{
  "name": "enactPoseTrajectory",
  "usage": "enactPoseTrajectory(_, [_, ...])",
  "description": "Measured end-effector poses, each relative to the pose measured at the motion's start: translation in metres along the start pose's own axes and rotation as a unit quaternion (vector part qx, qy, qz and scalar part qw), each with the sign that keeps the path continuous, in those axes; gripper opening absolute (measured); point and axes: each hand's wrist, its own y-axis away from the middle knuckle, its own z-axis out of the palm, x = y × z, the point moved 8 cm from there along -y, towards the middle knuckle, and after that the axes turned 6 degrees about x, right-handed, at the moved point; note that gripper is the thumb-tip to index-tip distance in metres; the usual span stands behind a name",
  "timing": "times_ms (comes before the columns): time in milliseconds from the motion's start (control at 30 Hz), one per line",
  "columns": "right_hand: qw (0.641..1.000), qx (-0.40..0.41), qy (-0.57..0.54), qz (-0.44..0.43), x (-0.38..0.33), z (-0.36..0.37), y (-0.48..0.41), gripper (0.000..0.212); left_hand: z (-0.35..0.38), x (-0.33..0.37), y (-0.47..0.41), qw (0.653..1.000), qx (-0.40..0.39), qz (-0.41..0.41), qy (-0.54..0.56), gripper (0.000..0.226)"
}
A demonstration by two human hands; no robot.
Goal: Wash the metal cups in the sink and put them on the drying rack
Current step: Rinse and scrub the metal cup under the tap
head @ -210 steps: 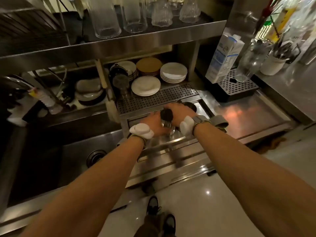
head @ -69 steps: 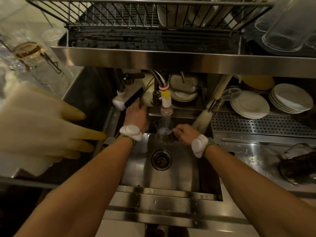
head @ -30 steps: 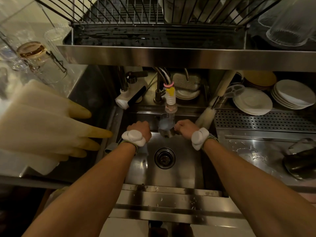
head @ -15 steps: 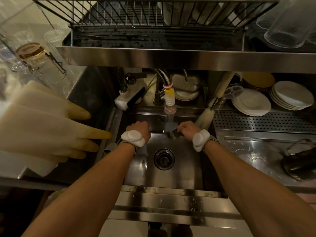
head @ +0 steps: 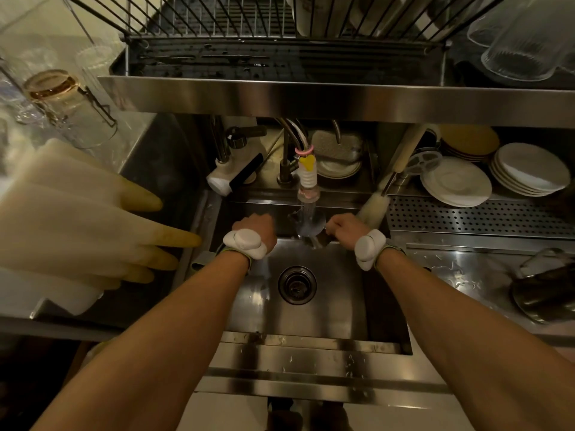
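Steel sheeting forms the near lip of the sink [head: 305,346], and two bare forearms reach over it into the basin, each wrist wrapped in a white padded band. Below them sits the round dark drain [head: 297,285]. The left hand [head: 256,227] is curled into a loose fist above the left side of the basin, its fingers hidden, so whether it holds anything cannot be told. The right hand [head: 343,227] grips the shiny metal cup [head: 311,227], tilted under the running stream from the ribbed white faucet nozzle [head: 308,177]. A pale bottle brush [head: 373,209] leans just behind that hand. Off to the right, another dark metal vessel [head: 543,293] lies on the wet steel surface [head: 451,269]. Farther back, white saucers [head: 455,181] are stacked under the shelf, and the wire drying rack [head: 217,23] stands on top.
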Motion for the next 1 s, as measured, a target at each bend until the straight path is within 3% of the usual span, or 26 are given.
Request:
enactPoseTrajectory(300, [0.999,0.017,0.049,-0.015,-0.004,-0.002,0.0,0.033,0.004,-0.003,0.001,1.0,-0.008,-0.005,-0.006,0.033])
enactPoseTrajectory(467, [0.992,0.012,0.118,-0.035,-0.02,-0.008,0.012,0.021,-0.003,-0.007,0.009,1.0,-0.007,-0.009,-0.001,0.034])
enactPoseTrajectory(633, [0.963,0.059,0.259,-0.046,-0.026,-0.029,0.028,0.028,-0.015,-0.001,0.02,1.0,0.013,0.008,0.006,0.03])
enactPoseTrajectory(1000, [0.904,0.126,0.4,-0.082,-0.064,-0.058,0.053,0.03,-0.039,0.012,0.032,0.997,0.074,0.027,0.007,0.033])
